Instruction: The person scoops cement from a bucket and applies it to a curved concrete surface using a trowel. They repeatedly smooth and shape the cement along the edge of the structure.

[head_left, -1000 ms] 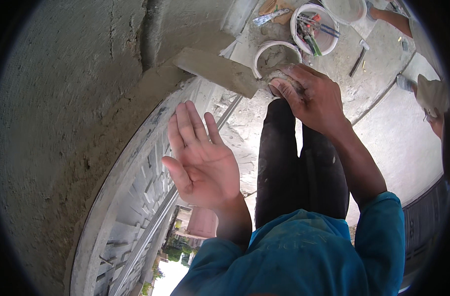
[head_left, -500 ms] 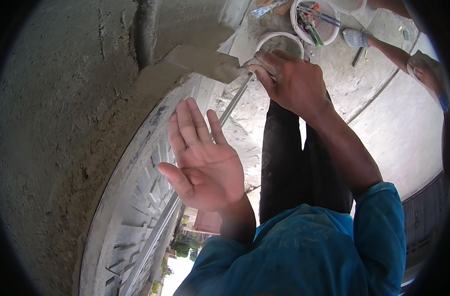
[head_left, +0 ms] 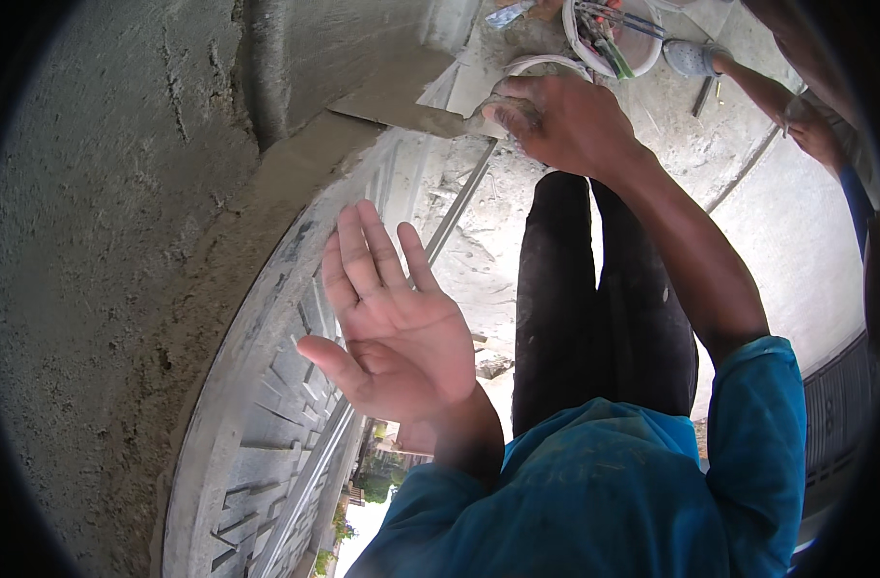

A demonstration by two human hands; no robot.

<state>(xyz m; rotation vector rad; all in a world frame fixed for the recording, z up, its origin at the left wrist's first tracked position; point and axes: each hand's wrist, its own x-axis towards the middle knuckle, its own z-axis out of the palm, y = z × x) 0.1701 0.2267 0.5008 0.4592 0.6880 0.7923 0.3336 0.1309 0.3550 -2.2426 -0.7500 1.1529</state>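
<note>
My right hand (head_left: 575, 125) is wrapped round the handle of a mortar-smeared trowel (head_left: 430, 118). Its flat blade points left and lies against, or very close to, a band of smooth wet mortar (head_left: 310, 159) along the wall's edge. The handle is mostly hidden in my fist. My left hand (head_left: 401, 328) hangs open below the blade, palm up and fingers spread, holding nothing. Behind it runs a grey patterned panel (head_left: 266, 453) with a long metal rail (head_left: 459, 197) beside it.
Rough grey plaster covers the wall (head_left: 103, 289) on the left. Beyond my right hand stands a pale bucket (head_left: 546, 64), partly hidden; a second bucket (head_left: 642, 65) holds several tools. Another person's shoe (head_left: 689, 58) and hand (head_left: 818, 143) are at the upper right.
My right hand and the trowel have shifted slightly up, and the blade has tilted so that it shows narrower. My left hand stays open, a little lower.
</note>
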